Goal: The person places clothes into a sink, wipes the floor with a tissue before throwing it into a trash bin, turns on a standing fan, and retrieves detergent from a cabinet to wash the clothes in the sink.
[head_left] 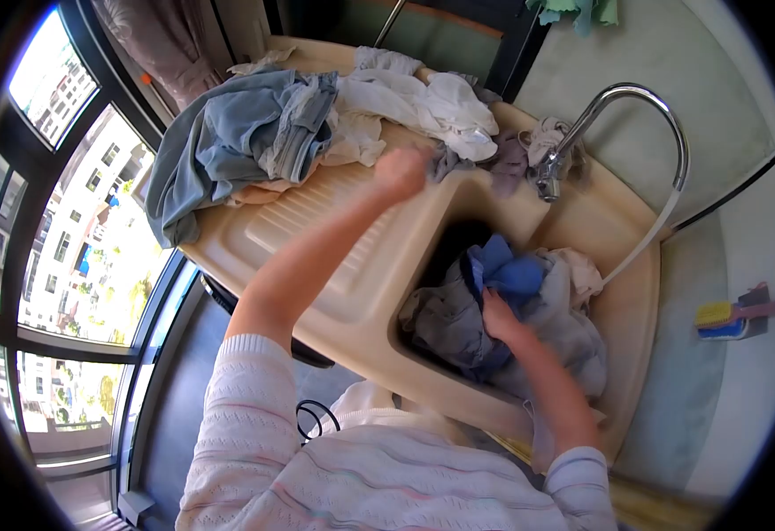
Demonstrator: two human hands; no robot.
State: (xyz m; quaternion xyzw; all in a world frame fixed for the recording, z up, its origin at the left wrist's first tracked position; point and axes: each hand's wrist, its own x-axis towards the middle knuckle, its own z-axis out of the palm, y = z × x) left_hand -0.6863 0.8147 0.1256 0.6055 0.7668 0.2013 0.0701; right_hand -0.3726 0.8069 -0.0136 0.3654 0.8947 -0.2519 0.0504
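Observation:
Down in the sink basin [458,208], my right hand [499,319] grips a blue garment [509,273], fingers curled at its edge. Grey garments [458,323] lie bunched around that hand, with a pale beige cloth [573,270] at the far right of the pile. My left hand [403,173] is raised over the ribbed washboard [325,234], blurred and curled like a fist. Whatever it may hold cannot be made out. Just beyond it are a small dark grey cloth [447,162] and a white garment [445,106].
Blue-grey clothes [246,124] are heaped on the washboard's left side. A chrome faucet [622,91] arches over the basin, with water [644,239] running from it. More small cloths [551,142] sit by the faucet base. Brushes [732,314] hang on the right wall; windows stand left.

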